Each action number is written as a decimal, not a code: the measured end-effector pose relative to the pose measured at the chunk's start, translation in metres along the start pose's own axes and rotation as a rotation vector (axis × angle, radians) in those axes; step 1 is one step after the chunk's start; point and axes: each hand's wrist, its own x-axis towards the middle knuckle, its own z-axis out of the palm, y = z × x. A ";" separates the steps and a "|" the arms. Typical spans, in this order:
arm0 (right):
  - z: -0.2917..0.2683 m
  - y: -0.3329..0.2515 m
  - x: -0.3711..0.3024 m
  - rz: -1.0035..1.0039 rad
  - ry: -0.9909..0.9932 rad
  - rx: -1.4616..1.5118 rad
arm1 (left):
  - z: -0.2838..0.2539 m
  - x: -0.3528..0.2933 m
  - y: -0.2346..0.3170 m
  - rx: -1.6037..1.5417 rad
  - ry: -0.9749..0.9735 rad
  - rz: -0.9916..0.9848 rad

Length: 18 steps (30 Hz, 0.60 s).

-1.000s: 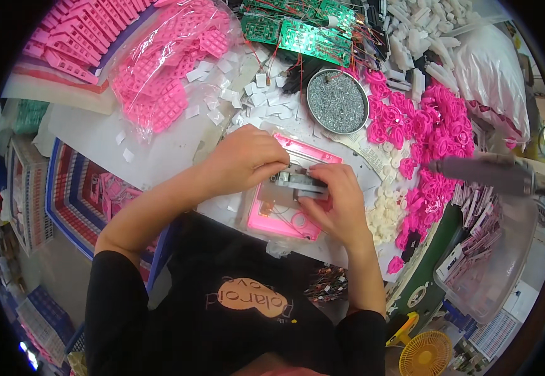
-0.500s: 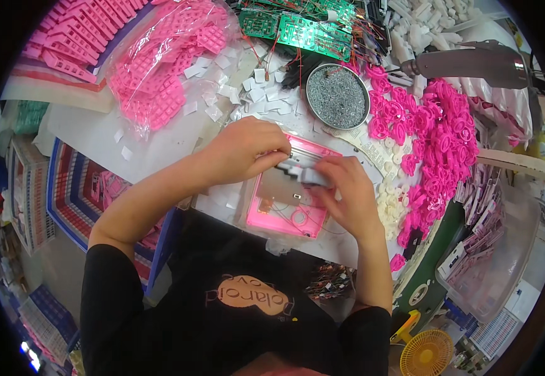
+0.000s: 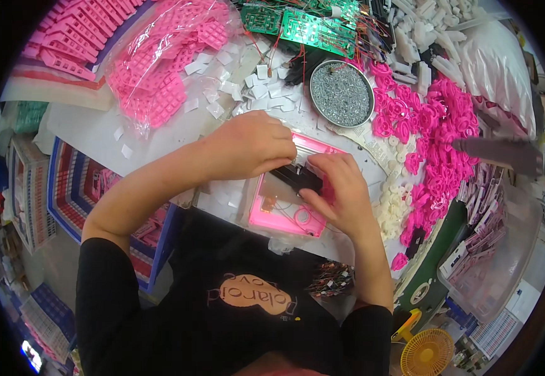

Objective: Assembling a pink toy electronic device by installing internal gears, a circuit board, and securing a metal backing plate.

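Note:
In front of me lies a flat pink plastic casing (image 3: 285, 224), with a grey panel and a loop of thin wire inside. Over it my right hand (image 3: 342, 194) grips an oblong black plastic part (image 3: 299, 179) between thumb and fingers. My left hand (image 3: 257, 147) is closed in a pinch at the casing's far side, close to that part's upper end. What sits between the left fingertips is hidden.
A round metal bowl of small screws (image 3: 341, 94) stands beyond the casing. Pink rings (image 3: 438, 144) heap at right, white squares (image 3: 269, 94) and bagged pink keypads (image 3: 160, 81) at left. Green circuit boards (image 3: 319, 34) lie behind. A blurred grey tool (image 3: 504, 153) hangs at right.
The part in my right hand showed a pale grey side and now shows black. My right hand has shifted slightly. The hanging grey tool has swung lower and to the right.

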 end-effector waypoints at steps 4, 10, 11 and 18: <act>0.007 0.002 0.000 -0.047 0.004 -0.023 | -0.006 0.015 0.003 0.137 -0.122 0.105; 0.009 -0.004 0.000 -0.103 0.004 -0.086 | -0.008 0.009 0.015 0.233 -0.164 0.104; 0.009 -0.006 -0.001 -0.118 0.007 -0.107 | -0.007 0.005 0.019 0.231 -0.157 0.076; 0.013 -0.028 -0.003 -0.084 0.032 -0.317 | 0.006 -0.006 0.022 -0.120 -0.120 -0.347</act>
